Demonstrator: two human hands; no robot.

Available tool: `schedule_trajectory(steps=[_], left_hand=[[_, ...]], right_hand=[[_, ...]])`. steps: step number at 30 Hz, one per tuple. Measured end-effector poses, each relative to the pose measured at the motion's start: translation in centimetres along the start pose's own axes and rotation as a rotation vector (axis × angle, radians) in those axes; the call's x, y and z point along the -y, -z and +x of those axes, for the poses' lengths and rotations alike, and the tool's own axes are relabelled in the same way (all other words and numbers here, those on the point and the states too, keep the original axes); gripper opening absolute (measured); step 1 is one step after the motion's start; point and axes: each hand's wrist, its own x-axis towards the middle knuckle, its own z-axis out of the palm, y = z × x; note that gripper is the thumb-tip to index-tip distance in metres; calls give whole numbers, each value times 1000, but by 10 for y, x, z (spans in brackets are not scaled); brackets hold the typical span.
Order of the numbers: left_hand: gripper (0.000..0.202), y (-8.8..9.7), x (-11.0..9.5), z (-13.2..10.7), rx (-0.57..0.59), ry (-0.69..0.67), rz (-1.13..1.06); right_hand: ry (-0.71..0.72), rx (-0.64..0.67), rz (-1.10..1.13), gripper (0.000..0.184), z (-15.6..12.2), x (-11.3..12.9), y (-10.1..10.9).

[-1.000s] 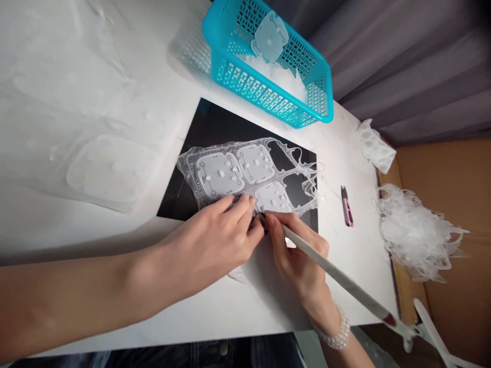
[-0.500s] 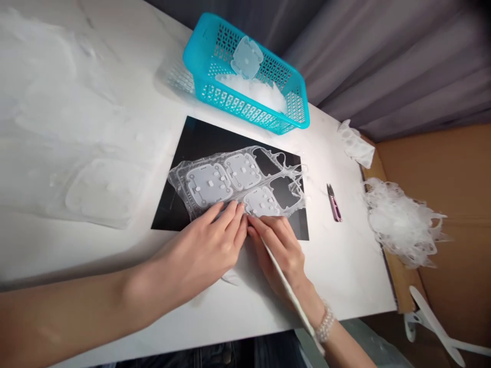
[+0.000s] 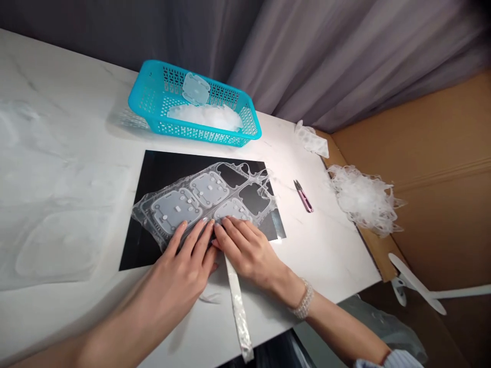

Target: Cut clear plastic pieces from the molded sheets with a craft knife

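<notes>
A clear plastic sheet (image 3: 184, 185) with frosted rounded-square pieces in it lies on a black mat (image 3: 134, 245). The frosted pieces (image 3: 209, 188) carry small raised nubs, and the sheet's right part has cut-out openings. My left hand (image 3: 186, 271) rests open on the sheet's near edge, fingers spread. Beside it, my right hand (image 3: 245, 250) is closed around the upper end of a long, flat, pearly-white strip-like handle (image 3: 238, 306). Whatever is at the handle's tip is hidden under my fingers. The fingertips of both hands nearly meet at the lower frosted piece.
Behind the mat stands a turquoise basket (image 3: 199, 134) with frosted pieces inside. Pink-handled thread snips (image 3: 304, 197) lie to the right. A heap of clear plastic scraps (image 3: 364, 199) sits by a cardboard box (image 3: 418, 148). More plastic sheets (image 3: 57, 240) lie at left.
The camera view has shifted, so the mat and basket appear further left. The white handle now slopes toward the table's front edge instead of lying along my right forearm. Both hands stay at the sheet.
</notes>
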Motion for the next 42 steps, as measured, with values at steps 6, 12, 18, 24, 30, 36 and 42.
schedule_trajectory(steps=[6, 12, 18, 24, 30, 36, 42], left_hand=[[42, 2, -2, 2, 45, 6, 64], [40, 8, 0, 6, 38, 5, 64], [25, 30, 17, 24, 31, -40, -249], [24, 59, 35, 47, 170, 430, -1158], [37, 59, 48, 52, 160, 717, -2001], [14, 61, 49, 51, -4, 810, -1930], [13, 62, 53, 52, -41, 841, -1871]], right_hand=[[-574, -428, 518, 23, -25, -46, 20], [-1118, -798, 880, 14, -107, -147, 88], [-1123, -952, 963, 10, -94, -114, 93], [-1031, -549, 1271, 20, -8, -47, 84], [-983, -462, 1470, 22, 31, -28, 78], [-969, -456, 1565, 20, 31, -34, 62], [-965, -391, 1508, 21, 23, -38, 57]])
